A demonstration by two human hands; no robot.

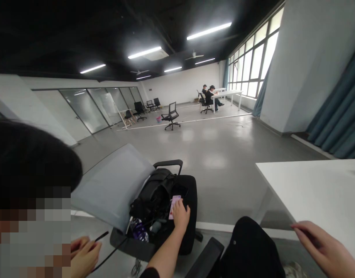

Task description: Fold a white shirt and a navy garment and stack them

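My left hand (181,214) reaches down to a black office chair (190,185), its fingers closed over a pink phone (175,201). A black bag (156,187) lies beside it on the seat, along with a dark flat phone-like thing (180,190), a shiny purple packet (139,231) and a small grey object (156,226). To the right, my right hand (325,243) is by the white table's edge; thumb and forefinger come together at the tips, with nothing visible in them. Another person's hands (86,255) at lower left hold a thin black stick-like item (101,236).
A large grey panel (110,185) leans over the chair's left side. The white table (319,181) stands at right, near my black-clad knee (249,247). Farther off are an empty office chair (172,114), two seated people (210,94) at a table, and blue curtains (339,104).
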